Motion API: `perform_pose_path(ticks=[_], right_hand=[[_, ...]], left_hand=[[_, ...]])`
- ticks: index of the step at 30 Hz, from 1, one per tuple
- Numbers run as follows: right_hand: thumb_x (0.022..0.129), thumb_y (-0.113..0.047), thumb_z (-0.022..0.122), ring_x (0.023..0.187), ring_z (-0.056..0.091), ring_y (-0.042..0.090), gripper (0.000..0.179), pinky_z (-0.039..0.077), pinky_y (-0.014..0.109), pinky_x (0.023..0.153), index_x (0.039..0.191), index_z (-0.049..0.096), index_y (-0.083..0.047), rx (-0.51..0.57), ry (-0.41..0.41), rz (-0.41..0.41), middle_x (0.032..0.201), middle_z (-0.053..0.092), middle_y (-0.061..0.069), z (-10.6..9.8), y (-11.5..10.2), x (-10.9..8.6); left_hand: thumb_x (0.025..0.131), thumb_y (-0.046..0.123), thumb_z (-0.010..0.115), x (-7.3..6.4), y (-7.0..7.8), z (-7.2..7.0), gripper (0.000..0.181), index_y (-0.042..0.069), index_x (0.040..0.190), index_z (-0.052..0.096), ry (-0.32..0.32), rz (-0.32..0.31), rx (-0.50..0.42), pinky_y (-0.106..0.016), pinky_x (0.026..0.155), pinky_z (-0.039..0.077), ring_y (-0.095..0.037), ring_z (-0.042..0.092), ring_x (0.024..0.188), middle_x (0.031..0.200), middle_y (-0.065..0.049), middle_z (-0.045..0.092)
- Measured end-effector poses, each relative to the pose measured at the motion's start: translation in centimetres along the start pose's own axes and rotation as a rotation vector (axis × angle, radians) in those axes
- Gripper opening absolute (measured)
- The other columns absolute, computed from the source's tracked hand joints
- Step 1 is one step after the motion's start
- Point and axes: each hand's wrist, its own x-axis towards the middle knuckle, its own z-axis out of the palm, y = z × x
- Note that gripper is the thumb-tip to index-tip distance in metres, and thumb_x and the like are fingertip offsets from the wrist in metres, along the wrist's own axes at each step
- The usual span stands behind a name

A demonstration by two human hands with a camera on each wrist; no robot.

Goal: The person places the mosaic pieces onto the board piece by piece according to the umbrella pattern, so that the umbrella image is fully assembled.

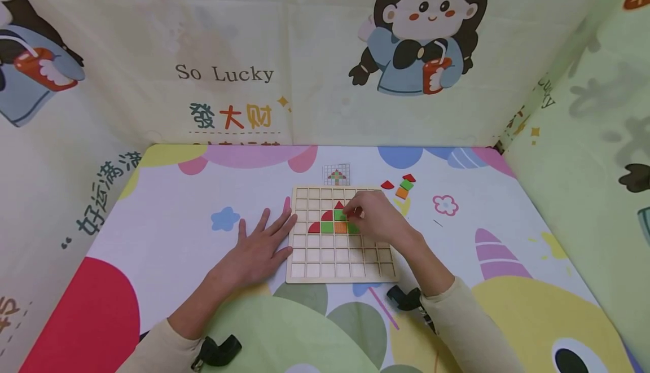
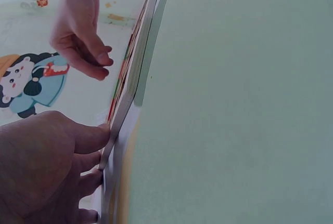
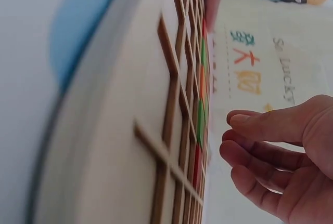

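A wooden grid board (image 1: 341, 272) lies on the table with coloured pieces in its squares: a red triangle (image 1: 339, 205), red quarter-rounds (image 1: 315, 228), green squares (image 1: 327, 227) and an orange square (image 1: 341, 228). Over its right part hovers my right hand (image 1: 378, 218), fingers loosely bent, covering some squares. In the right wrist view, that hand's thumb (image 3: 250, 123) and fingers show no piece between them, and a red piece (image 3: 197, 167) sits in the grid beside them. My left hand (image 1: 259, 249) rests flat and spread, its fingertips touching the board's left edge.
Behind the board lies a small printed pattern card (image 1: 337, 174). Loose pieces lie at the back right: red ones (image 1: 387, 185), a green square (image 1: 406, 184) and an orange square (image 1: 402, 193). Printed cloth walls (image 1: 315, 79) stand behind and at both sides.
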Motion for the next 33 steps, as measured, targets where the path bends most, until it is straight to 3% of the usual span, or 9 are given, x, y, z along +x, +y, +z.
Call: perform_pose_path(ticks=[12,20,26,33], right_hand=[[0.092,-0.003,0.074,0.091,0.071,0.026,0.019,0.058,0.041,0.077,0.109,0.081,-0.004,-0.008,0.138,0.086,0.108,0.077,0.012,-2.9,4.3,-0.8],[0.094,-0.004,0.067,0.104,0.069,0.039,0.026,0.054,0.046,0.085,0.118,0.078,-0.002,0.016,0.211,0.222,0.117,0.072,0.021,-4.4,8.3,-0.9],[0.095,-0.005,0.064,0.112,0.065,0.043,0.034,0.052,0.05,0.09,0.128,0.072,0.001,0.021,0.205,0.295,0.125,0.068,0.025,-4.7,11.0,-1.3],[0.094,-0.001,0.06,0.113,0.064,0.046,0.039,0.05,0.058,0.097,0.132,0.07,0.0,-0.048,0.153,0.301,0.128,0.063,0.031,-4.6,12.3,-1.3]], left_hand=[[0.106,0.044,0.053,0.0,-0.1,0.0,0.072,0.023,0.168,0.023,-0.011,-0.005,-0.009,-0.083,0.116,0.004,-0.044,0.006,0.162,0.175,-0.001,0.019],[0.106,0.044,0.052,0.1,-0.1,0.1,0.072,0.024,0.168,0.021,-0.015,-0.004,0.003,-0.083,0.116,0.004,-0.044,0.006,0.162,0.176,0.0,0.017],[0.106,0.043,0.052,0.1,0.0,-0.1,0.072,0.024,0.168,0.021,-0.02,-0.005,0.001,-0.083,0.116,0.004,-0.044,0.006,0.162,0.176,0.0,0.017],[0.106,0.043,0.053,0.0,0.0,-0.2,0.072,0.024,0.168,0.022,-0.021,-0.006,-0.004,-0.083,0.116,0.004,-0.044,0.006,0.162,0.176,-0.001,0.018]])
